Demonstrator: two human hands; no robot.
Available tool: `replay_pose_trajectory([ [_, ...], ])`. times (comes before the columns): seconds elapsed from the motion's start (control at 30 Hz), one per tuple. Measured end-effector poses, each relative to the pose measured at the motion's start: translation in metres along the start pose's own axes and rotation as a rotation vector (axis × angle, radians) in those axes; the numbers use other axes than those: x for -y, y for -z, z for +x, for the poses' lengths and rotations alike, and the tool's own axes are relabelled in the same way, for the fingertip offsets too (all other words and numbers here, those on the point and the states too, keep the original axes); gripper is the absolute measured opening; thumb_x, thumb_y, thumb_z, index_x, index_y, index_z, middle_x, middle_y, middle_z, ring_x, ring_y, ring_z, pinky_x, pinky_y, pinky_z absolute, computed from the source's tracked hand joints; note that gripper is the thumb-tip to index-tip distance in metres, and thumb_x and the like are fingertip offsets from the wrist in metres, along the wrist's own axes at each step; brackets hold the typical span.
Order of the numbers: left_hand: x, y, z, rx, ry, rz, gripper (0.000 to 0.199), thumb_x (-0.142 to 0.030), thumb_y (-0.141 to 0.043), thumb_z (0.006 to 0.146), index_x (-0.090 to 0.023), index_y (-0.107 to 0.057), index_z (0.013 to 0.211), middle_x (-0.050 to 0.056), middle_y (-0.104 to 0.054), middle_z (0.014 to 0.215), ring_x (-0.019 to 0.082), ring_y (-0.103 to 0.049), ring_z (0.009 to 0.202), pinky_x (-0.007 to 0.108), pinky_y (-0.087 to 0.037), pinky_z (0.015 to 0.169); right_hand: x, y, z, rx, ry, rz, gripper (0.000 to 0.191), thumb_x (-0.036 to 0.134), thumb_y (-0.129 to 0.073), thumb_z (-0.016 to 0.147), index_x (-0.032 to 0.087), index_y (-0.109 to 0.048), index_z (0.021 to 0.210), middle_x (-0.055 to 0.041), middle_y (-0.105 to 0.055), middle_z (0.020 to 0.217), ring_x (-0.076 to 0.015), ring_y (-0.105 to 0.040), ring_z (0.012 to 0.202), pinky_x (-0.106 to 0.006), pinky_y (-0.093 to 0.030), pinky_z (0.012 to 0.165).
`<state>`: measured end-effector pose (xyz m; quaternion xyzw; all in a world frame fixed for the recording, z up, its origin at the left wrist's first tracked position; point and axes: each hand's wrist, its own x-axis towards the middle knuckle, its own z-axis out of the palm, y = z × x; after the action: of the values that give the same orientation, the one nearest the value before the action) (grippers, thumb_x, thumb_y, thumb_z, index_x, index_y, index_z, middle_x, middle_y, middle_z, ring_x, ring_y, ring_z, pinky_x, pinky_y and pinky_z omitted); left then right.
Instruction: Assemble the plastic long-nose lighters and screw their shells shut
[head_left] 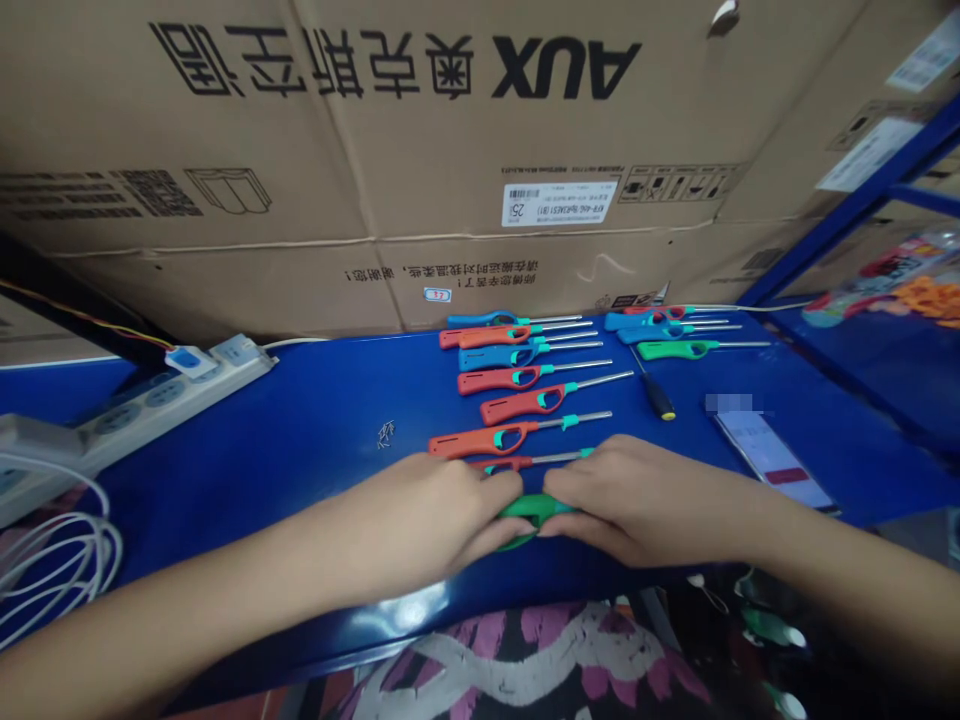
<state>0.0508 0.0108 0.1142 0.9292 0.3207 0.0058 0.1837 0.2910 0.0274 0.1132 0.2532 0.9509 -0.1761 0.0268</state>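
Note:
Close to the blue table's near edge, a green gas lighter (534,510) is held between both of my hands. My left hand (461,505) is closed round its handle end. At the teal collar, my right hand (611,500) pinches the lighter; the metal tube is hidden behind the fingers. Just beyond my hands lies a red lighter (517,464), partly covered by them. An orange lighter (480,440) rests farther on, its teal collar slid part way along the tube. More red lighters (523,403) and blue lighters (495,356) are laid in a column behind it.
A screwdriver (658,393) and a phone (772,455) lie to the right, near a green lighter (679,350). Small screws (385,434) sit left of the column. A power strip (135,420) and white cable (67,550) are at left. Cardboard (420,140) walls the back.

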Motion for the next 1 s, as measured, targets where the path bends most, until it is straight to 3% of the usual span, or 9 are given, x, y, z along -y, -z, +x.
replay_pose_trajectory([
  [0.13,0.004,0.0,-0.014,0.027,0.07,-0.072,0.033,-0.045,-0.044,0.106,-0.022,-0.065,0.1,0.0,-0.068,0.073,0.017,-0.066,0.058,0.026,-0.042,0.052,-0.003,-0.006,-0.011,-0.007,0.021,-0.035,0.037,0.041,-0.037,0.107,0.02,-0.055,0.084,0.0017,-0.059,0.066,-0.0137,-0.051,0.055,-0.032,-0.026,0.056],
  [0.27,0.026,0.008,-0.028,0.046,0.194,-0.11,0.035,-0.049,-0.04,0.107,-0.029,-0.064,0.122,-0.002,-0.068,0.071,0.016,-0.064,0.055,0.024,-0.04,0.051,-0.028,-0.005,-0.029,-0.094,-0.128,-0.001,0.035,0.038,-0.037,0.107,0.021,-0.052,0.08,0.0014,-0.057,0.066,-0.0134,-0.052,0.057,-0.029,-0.03,0.057],
  [0.37,0.036,0.01,-0.029,0.071,0.16,-0.125,0.034,-0.051,-0.04,0.107,-0.031,-0.064,0.121,-0.001,-0.073,0.083,0.017,-0.069,0.065,0.024,-0.044,0.058,-0.04,-0.001,-0.034,-0.051,-0.196,-0.012,0.032,0.039,-0.036,0.107,0.022,-0.05,0.084,0.0006,-0.058,0.07,-0.0149,-0.054,0.061,-0.029,-0.032,0.059],
  [0.47,0.037,0.008,-0.023,0.023,0.127,-0.085,0.035,-0.049,-0.043,0.106,-0.032,-0.061,0.131,0.001,-0.077,0.097,0.019,-0.073,0.075,0.024,-0.047,0.063,-0.043,0.001,-0.032,0.025,-0.188,0.026,0.033,0.043,-0.037,0.107,0.022,-0.05,0.085,-0.0001,-0.06,0.075,-0.0163,-0.057,0.066,-0.029,-0.034,0.061],
  [0.57,0.036,0.006,-0.019,-0.016,0.104,-0.039,0.034,-0.048,-0.043,0.106,-0.032,-0.063,0.129,0.002,-0.077,0.103,0.02,-0.075,0.079,0.025,-0.049,0.065,-0.045,0.002,-0.029,0.072,-0.181,0.154,0.036,0.049,-0.04,0.106,0.022,-0.056,0.089,-0.0008,-0.064,0.08,-0.0169,-0.061,0.074,-0.028,-0.038,0.065],
  [0.7,0.037,0.007,-0.02,-0.015,0.098,0.026,0.032,-0.048,-0.043,0.106,-0.031,-0.066,0.121,0.001,-0.078,0.1,0.019,-0.074,0.074,0.026,-0.046,0.061,-0.049,0.002,-0.029,0.071,-0.179,0.288,0.039,0.051,-0.042,0.104,0.02,-0.063,0.093,-0.0024,-0.069,0.084,-0.0166,-0.063,0.077,-0.028,-0.041,0.068],
  [0.83,0.034,0.007,-0.016,-0.03,0.051,0.008,0.033,-0.048,-0.045,0.106,-0.033,-0.063,0.129,0.0,-0.077,0.114,0.02,-0.076,0.086,0.025,-0.049,0.067,-0.044,0.001,-0.023,0.087,-0.106,0.401,0.04,0.05,-0.046,0.103,0.019,-0.07,0.098,-0.0029,-0.071,0.083,-0.0149,-0.062,0.071,-0.027,-0.043,0.065],
  [1.0,0.036,-0.001,0.0,-0.029,0.064,0.039,0.03,-0.047,-0.046,0.105,-0.033,-0.064,0.126,-0.001,-0.077,0.112,0.022,-0.076,0.088,0.027,-0.048,0.067,-0.046,0.003,-0.009,0.036,-0.06,0.378,0.037,0.051,-0.053,0.1,0.02,-0.072,0.104,-0.0033,-0.073,0.091,-0.0159,-0.065,0.079,-0.027,-0.047,0.073],
])
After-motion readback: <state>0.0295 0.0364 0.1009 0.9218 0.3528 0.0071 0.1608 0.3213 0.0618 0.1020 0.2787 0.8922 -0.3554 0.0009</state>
